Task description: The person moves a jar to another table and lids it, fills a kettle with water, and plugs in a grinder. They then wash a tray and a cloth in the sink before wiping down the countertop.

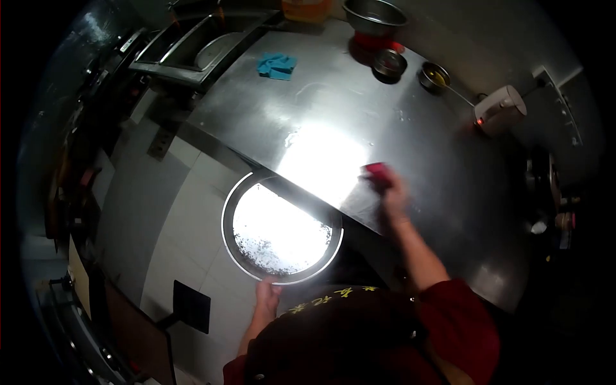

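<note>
Your left hand [267, 295] pinches the near rim of the wide round pan [229, 247] beside the steel table's [269, 122] near edge; it looks stiff and tip-prone, best gripped at opposite rims, while your right hand [396, 197] clasps a blurred red item [377, 173] over the table.

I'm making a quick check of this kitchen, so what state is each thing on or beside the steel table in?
Round pan: held at its rim, dark specks inside
Red item: gripped, blurred
Blue cloth: crumpled
White kettle: upright, red light lit
Small metal pan: something yellow inside
Large metal bowl: upright
</note>
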The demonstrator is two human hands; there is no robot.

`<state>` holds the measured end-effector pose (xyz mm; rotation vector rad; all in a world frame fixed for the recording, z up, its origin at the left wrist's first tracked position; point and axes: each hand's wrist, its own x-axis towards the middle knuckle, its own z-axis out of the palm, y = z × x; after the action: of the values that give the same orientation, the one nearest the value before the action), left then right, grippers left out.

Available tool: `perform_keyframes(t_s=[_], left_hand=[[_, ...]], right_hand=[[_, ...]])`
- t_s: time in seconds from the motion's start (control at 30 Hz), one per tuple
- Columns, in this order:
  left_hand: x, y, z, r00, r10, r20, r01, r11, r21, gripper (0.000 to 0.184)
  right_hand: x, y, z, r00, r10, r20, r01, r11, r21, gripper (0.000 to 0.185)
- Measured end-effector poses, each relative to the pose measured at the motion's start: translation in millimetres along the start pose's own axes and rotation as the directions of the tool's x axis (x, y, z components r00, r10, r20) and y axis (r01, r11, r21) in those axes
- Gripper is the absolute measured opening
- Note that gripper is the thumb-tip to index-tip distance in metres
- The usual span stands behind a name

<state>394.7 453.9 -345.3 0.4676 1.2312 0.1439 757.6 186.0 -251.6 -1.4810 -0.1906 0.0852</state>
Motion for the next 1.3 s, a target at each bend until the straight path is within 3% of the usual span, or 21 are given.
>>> perform_keyframes(t_s=[0.03, 0.07, 0.1, 0.17, 0.27, 0.33, 0.37, 0.4, 0.47, 0.53, 0.57, 0.6, 0.67, 0.8, 0.9, 1.0, 1.07, 1.13, 1.2, 1.27, 1.3], left_hand=[[0, -2, 3, 1.000, 0.007, -0.005, -0.007, 1.000, -0.016, 0.026], [2, 0, 3, 1.000, 0.012, -0.011, -0.013, 1.000, -0.026, 0.024], [7, -2, -4, 0.993, 0.100, 0.067, -0.110, 0.978, 0.177, 0.020], [26, -3, -22, 0.953, 0.214, 0.212, -0.287, 0.859, 0.423, 0.013], [53, 0, -34, 0.887, 0.359, 0.292, -0.461, 0.733, 0.500, 0.010], [5, 33, 6, 0.800, 0.461, 0.383, -0.577, 0.417, 0.703, 0.011], [32, 33, -8, 0.877, 0.413, 0.244, -0.479, 0.721, 0.500, 0.012], [54, 35, -14, 0.900, 0.393, 0.186, -0.434, 0.837, 0.333, 0.013], [82, 42, -15, 0.909, 0.402, 0.108, -0.413, 0.905, 0.099, 0.014], [88, 83, -10, 0.832, 0.523, 0.186, -0.555, 0.779, 0.292, 0.016], [68, 110, 0, 0.749, 0.585, 0.312, -0.655, 0.577, 0.488, 0.016], [62, 134, 8, 0.654, 0.600, 0.461, -0.721, 0.309, 0.620, 0.017], [87, 172, 9, 0.896, 0.425, 0.127, -0.442, 0.880, 0.171, 0.018], [143, 255, -30, 0.903, 0.417, 0.106, -0.428, 0.895, 0.128, 0.015], [167, 361, -73, 0.888, 0.420, 0.189, -0.461, 0.813, 0.356, 0.011], [196, 442, -81, 0.871, 0.490, -0.044, -0.485, 0.870, 0.084, 0.009], [147, 517, -49, 0.744, 0.650, 0.153, -0.658, 0.674, 0.337, 0.008], [133, 575, -41, 0.581, 0.767, 0.272, -0.751, 0.377, 0.542, 0.009], [218, 597, -95, 0.620, 0.774, 0.131, -0.735, 0.513, 0.444, 0.013], [246, 640, -90, 0.620, 0.779, 0.092, -0.756, 0.561, 0.337, 0.014], [243, 666, -72, 0.588, 0.801, 0.116, -0.789, 0.535, 0.302, 0.012]], right_hand=[[16, -18, -30, 0.971, -0.003, -0.241, -0.056, 0.970, -0.238, 0.043], [36, -2, -72, 0.898, -0.333, -0.288, 0.109, 0.801, -0.589, 0.046], [60, 3, -108, 0.855, -0.442, -0.272, 0.222, 0.785, -0.578, 0.050], [117, 80, -187, 0.771, -0.392, -0.502, -0.074, 0.728, -0.681, 0.052], [142, 84, -131, 0.848, -0.495, -0.191, 0.119, 0.528, -0.841, 0.052], [126, 71, -32, 0.859, -0.511, 0.031, 0.346, 0.534, -0.772, 0.047], [116, 58, 25, 0.860, -0.504, 0.074, 0.390, 0.560, -0.731, 0.042], [105, 41, 82, 0.887, -0.445, 0.123, 0.448, 0.766, -0.461, 0.041], [84, 41, 160, 0.817, -0.415, 0.402, 0.559, 0.743, -0.368, 0.039], [69, 28, 245, 0.715, -0.407, 0.569, 0.552, 0.828, -0.100, 0.045], [65, 8, 291, 0.677, -0.414, 0.609, 0.477, 0.876, 0.065, 0.050], [63, 11, 317, 0.660, -0.311, 0.684, 0.464, 0.885, -0.045, 0.052], [86, 19, 361, 0.702, -0.326, 0.633, 0.392, 0.919, 0.039, 0.051], [169, 35, 423, 0.868, -0.238, 0.435, 0.200, 0.971, 0.132, 0.051], [241, 22, 436, 0.951, -0.256, 0.173, 0.287, 0.939, -0.190, 0.046], [301, 36, 444, 0.919, -0.392, 0.033, 0.384, 0.874, -0.297, 0.046], [334, 41, 448, 0.966, -0.257, -0.023, 0.202, 0.808, -0.554, 0.045], [366, 53, 469, 0.870, -0.468, 0.154, 0.317, 0.290, -0.903, 0.048], [380, 29, 522, 0.728, -0.631, 0.266, 0.388, 0.060, -0.920, 0.049], [388, 11, 599, 0.940, -0.290, 0.180, 0.329, 0.625, -0.708, 0.049], [392, 13, 639, 0.948, -0.131, 0.290, 0.266, 0.825, -0.498, 0.048]])
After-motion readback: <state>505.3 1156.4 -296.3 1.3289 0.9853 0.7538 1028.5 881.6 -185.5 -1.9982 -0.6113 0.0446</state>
